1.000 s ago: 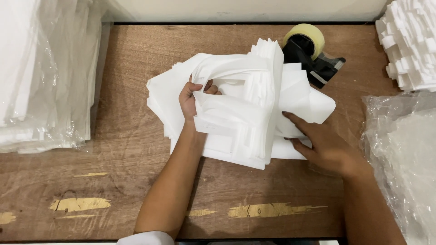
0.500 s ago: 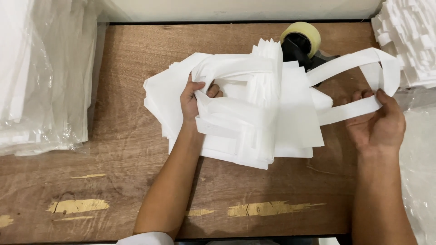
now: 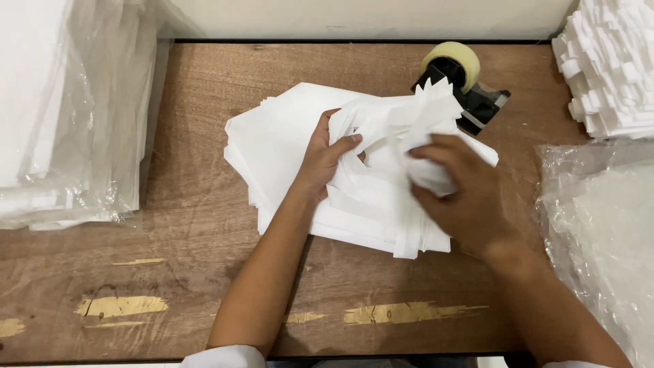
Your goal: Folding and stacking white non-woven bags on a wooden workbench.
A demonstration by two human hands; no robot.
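Note:
A stack of white fabric bags (image 3: 279, 146) lies on the wooden table (image 3: 191, 272). My left hand (image 3: 323, 160) rests on the stack's middle, fingers curled over the folded white handles (image 3: 388, 123). My right hand (image 3: 463, 194) is closed around a bunched loop of the white handles at the stack's right side, pressing it down onto the bags.
A tape dispenser (image 3: 463, 85) with a yellowish roll stands just behind the stack. Plastic-wrapped white piles (image 3: 61, 116) fill the left side. More stacked white pieces (image 3: 613, 68) sit at the back right, and crinkled clear plastic (image 3: 606, 232) lies at the right edge.
My right hand had pulled the handles out to the right; it has now swung back left and pressed them down onto the stack. My left hand has stayed on the bags.

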